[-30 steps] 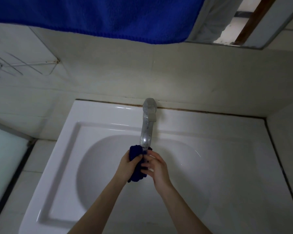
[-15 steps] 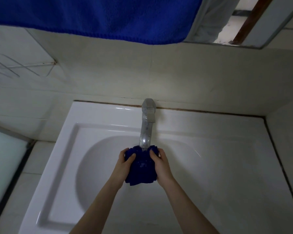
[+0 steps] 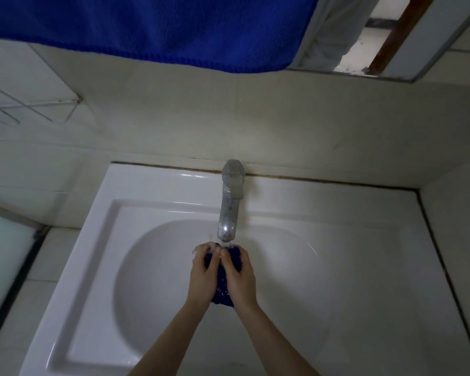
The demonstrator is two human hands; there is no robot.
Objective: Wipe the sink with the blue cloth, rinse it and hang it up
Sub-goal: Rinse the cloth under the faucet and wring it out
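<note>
The rinse seems to be under way. The left hand [image 3: 204, 272] and right hand [image 3: 240, 275] both curl round the bunched blue cloth [image 3: 222, 283], gripping it just under the tap [image 3: 229, 213], over the middle of the sink [image 3: 152, 267]. Wiping looks done; wringing and hanging are left. Since half a second ago, the hands have pressed closer together, hiding most of the cloth.

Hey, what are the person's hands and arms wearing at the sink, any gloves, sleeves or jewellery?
Both are bare. The left hand and right hand have no gloves, and no ring shows in this dim light. The left forearm and right forearm carry no sleeve, watch or bracelet down to the picture's bottom edge.
</note>
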